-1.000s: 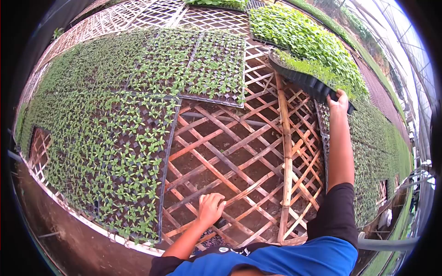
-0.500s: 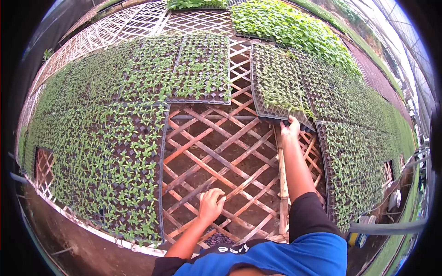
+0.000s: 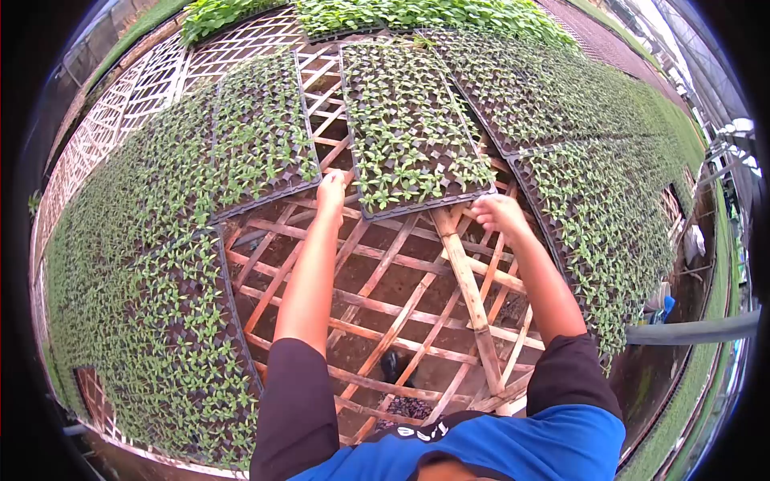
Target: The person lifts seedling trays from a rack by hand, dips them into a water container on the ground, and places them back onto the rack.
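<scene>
A black seedling tray (image 3: 417, 128) full of small green plants lies over the lattice in front of me, its near edge toward me. My left hand (image 3: 332, 192) is closed at the tray's left edge, in the gap beside a neighbouring seedling tray (image 3: 269, 128). At the near right corner is my right hand (image 3: 499, 215), its fingers loosely bent and slightly apart, fingertips just below the rim. Both arms reach forward over the bamboo lattice (image 3: 385, 301).
Wide blocks of seedling trays spread to the left (image 3: 160, 313) and right (image 3: 589, 216). A thick bamboo pole (image 3: 472, 293) runs through the lattice toward me. Taller leafy seedlings (image 3: 449, 14) stand at the back. A grey pipe (image 3: 694, 329) juts in at the right.
My left hand has come up from over the lattice to the tray's left edge. The tray, tilted before in my right hand, now lies flatter. The view has turned.
</scene>
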Action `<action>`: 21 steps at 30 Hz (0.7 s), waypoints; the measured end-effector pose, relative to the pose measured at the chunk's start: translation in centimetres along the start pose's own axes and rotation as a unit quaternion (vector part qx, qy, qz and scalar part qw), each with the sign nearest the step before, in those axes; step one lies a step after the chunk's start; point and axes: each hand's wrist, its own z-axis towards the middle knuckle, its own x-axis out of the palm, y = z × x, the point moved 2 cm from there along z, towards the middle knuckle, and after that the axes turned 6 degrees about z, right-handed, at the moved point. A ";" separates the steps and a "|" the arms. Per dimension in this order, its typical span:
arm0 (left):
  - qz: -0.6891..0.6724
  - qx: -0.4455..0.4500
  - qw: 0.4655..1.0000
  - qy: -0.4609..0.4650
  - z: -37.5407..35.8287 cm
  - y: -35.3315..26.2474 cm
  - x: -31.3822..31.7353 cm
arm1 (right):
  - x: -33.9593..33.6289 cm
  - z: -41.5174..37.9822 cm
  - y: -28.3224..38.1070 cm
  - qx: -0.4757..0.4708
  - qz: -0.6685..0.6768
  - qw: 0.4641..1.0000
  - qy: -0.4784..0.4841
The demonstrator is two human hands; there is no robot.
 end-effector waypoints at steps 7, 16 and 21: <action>-0.091 -0.125 0.987 0.032 3.1 -0.7 1.9 | -4.6 12.1 3.5 -0.054 -0.079 0.991 -0.092; -0.207 -0.112 0.968 0.091 5.3 -5.4 4.9 | -2.6 19.0 4.8 0.045 0.052 0.997 0.023; -0.187 -0.109 0.966 0.144 6.2 -6.4 5.5 | 0.2 17.6 7.2 -0.013 0.082 0.995 0.057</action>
